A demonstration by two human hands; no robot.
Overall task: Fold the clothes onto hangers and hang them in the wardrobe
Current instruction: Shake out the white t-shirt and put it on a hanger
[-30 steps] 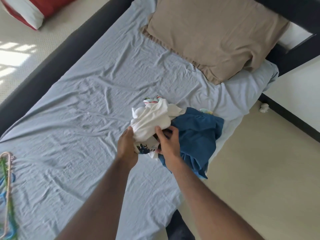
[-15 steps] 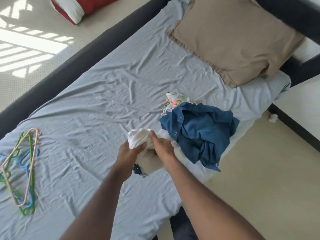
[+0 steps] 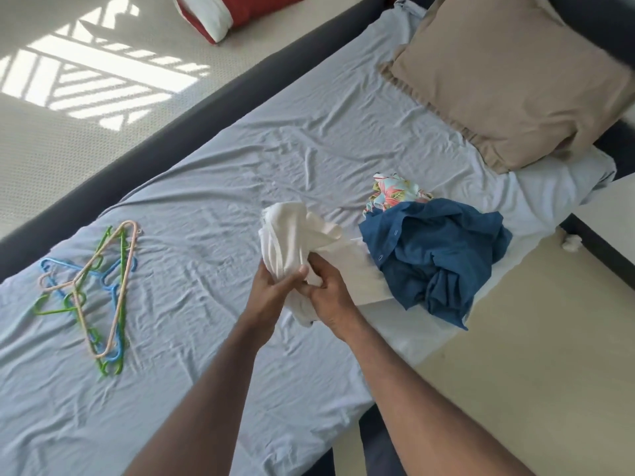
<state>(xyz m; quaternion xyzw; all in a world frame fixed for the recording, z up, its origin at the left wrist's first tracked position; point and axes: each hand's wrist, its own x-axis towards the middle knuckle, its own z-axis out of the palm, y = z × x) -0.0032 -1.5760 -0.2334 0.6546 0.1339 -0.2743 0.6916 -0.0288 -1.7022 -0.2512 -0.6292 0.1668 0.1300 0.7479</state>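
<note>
A bunched white garment [image 3: 292, 235] is held up over the bed. My left hand [image 3: 271, 290] grips its lower part from the left, and my right hand [image 3: 331, 297] grips it from the right; part of the cloth trails toward the pile. A crumpled blue button shirt [image 3: 436, 249] lies on the bed's right side, with a floral patterned garment [image 3: 395, 192] tucked behind it. Several plastic hangers [image 3: 92, 290] in blue, green and cream lie in a heap on the sheet at the left.
The bed has a wrinkled light grey sheet [image 3: 206, 201] and a dark frame [image 3: 137, 159]. A tan pillow [image 3: 508, 80] lies at the head. On the floor beyond the bed sits a red and white cushion [image 3: 233, 12]. Beige floor [image 3: 532, 355] runs along the right.
Both hands have pulled the white garment off the blue shirt and carried it to the left. The view has swung left, bringing the hangers fully into sight.
</note>
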